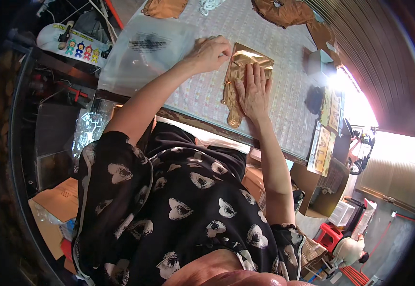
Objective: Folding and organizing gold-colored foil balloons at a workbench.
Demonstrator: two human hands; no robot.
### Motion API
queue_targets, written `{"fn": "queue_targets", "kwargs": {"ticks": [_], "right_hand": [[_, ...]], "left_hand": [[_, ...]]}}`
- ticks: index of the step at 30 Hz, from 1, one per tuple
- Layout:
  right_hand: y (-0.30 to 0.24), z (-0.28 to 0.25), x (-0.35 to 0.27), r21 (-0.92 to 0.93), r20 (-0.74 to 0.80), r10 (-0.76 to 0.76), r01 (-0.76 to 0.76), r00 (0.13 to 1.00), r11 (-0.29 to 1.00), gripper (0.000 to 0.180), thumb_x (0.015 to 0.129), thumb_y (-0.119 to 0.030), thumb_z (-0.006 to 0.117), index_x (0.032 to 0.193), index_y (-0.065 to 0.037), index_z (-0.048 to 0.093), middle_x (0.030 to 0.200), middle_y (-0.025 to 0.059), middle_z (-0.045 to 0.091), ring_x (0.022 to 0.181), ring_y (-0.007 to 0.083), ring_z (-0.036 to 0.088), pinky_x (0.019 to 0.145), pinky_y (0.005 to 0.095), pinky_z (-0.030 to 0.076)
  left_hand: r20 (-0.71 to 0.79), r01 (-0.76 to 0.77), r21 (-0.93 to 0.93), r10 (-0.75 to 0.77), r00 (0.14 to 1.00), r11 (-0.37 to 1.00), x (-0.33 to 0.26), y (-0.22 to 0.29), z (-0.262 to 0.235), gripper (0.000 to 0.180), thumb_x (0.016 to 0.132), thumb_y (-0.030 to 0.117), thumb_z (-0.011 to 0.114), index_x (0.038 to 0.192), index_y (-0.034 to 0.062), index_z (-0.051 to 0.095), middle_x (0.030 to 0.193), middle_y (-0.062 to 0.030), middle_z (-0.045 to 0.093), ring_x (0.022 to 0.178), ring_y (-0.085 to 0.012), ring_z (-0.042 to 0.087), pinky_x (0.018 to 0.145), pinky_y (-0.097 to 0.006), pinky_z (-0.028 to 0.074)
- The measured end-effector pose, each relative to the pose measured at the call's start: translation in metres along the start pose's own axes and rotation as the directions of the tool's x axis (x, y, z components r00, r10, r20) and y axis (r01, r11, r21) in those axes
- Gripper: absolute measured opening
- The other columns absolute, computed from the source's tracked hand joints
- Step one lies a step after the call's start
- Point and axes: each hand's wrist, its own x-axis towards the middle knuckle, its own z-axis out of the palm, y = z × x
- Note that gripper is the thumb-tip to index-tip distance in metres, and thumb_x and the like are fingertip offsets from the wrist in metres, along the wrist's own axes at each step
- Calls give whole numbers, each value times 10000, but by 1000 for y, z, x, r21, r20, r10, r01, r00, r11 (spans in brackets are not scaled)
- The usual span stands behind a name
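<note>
A folded shiny gold foil balloon (236, 95) lies on the table, its narrow tail pointing toward me. My right hand (254, 95) rests flat on it, fingers stretched out and pressing the foil. Just left of the foil, my left hand (210, 53) is curled closed; whether anything is inside its fingers is hidden. Under and beside that hand spreads a clear plastic bag (136, 62) with dark print.
The patterned table (193, 100) ends at its near edge in front of me. Copper-coloured foil pieces (283, 14) lie at the far side, with white rings (210, 5) nearby. Boxes (322, 148) stand at right, a skateboard deck (55, 40) at left. Another person (348, 250) is behind, lower right.
</note>
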Motion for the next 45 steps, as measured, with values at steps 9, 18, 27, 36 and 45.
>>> {"fn": "queue_targets", "kwargs": {"ticks": [9, 18, 27, 36, 45], "right_hand": [[-1, -2, 1, 10, 6, 1, -1, 1000, 1000, 688, 1053, -485, 486, 1576, -54, 370, 1631, 195, 356, 1523, 370, 296, 1215, 576, 190], [1, 0, 2, 13, 4, -2, 2, 1000, 1000, 665, 1053, -467, 496, 1561, -52, 388, 1625, 199, 361, 1513, 377, 309, 1214, 577, 189], [-1, -1, 1, 34, -15, -8, 9, 1000, 999, 650, 1049, -444, 519, 1548, -49, 392, 1606, 209, 382, 1509, 376, 312, 1213, 578, 189], [1, 1, 1, 36, -19, 10, -9, 1000, 999, 655, 1043, -449, 529, 1543, -49, 391, 1603, 199, 387, 1509, 368, 315, 1217, 586, 182], [0, 2, 0, 70, -38, 11, -8, 999, 997, 635, 1038, -436, 548, 1523, -53, 405, 1596, 188, 395, 1504, 366, 322, 1213, 596, 188]], "left_hand": [[9, -6, 31, 6, 1000, 999, 9, -1, 5, 101, 900, 220, 712, 962, 141, 704, 1193, 24, 645, 1174, -210, 605, 1007, -457, 395], [-13, 74, -23, -74, 997, 997, 14, -5, 10, 162, 907, 280, 722, 1003, 149, 719, 1184, 20, 649, 1187, -226, 600, 1011, -460, 385], [5, 112, 48, -112, 994, 993, 13, 8, 3, 309, 815, 383, 809, 1012, 172, 700, 1201, 12, 635, 1199, -241, 587, 1015, -471, 382], [71, 4, 73, -10, 997, 997, 7, 12, -3, 243, 866, 251, 733, 1101, 188, 714, 1266, 7, 618, 1241, -258, 568, 1090, -493, 361], [-78, 74, 7, -73, 994, 997, 15, -12, 15, 138, 910, 193, 644, 1021, 173, 724, 1197, -8, 648, 1184, -267, 596, 1034, -491, 413]]}}
